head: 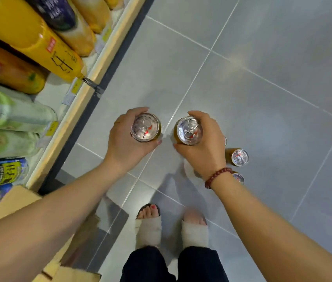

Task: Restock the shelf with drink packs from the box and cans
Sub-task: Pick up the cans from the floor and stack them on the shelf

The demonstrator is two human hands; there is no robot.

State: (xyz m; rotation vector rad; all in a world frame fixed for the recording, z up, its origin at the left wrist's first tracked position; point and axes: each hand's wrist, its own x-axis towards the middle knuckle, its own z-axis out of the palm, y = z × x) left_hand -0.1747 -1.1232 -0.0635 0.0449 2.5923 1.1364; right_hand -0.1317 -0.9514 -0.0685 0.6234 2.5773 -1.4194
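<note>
I look straight down at the grey tiled floor. My left hand [124, 139] grips an upright gold can [145, 127] with a silver pull-tab lid. My right hand [203, 147], with a red bead bracelet on its wrist, grips a second gold can [189, 130] the same way. Both cans are held side by side above the floor. Two more gold cans [239, 157] stand on the floor to the right of my right wrist, the nearer one [238, 178] partly hidden behind the bracelet. The shelf [73, 110] runs along the left.
The shelf holds yellow, orange, pale green and blue drink bottles [18, 31] behind a wooden front rail with price tags. An open cardboard box [18, 200] lies at the lower left under my left forearm. My feet in sandals [148, 224] stand at the bottom centre.
</note>
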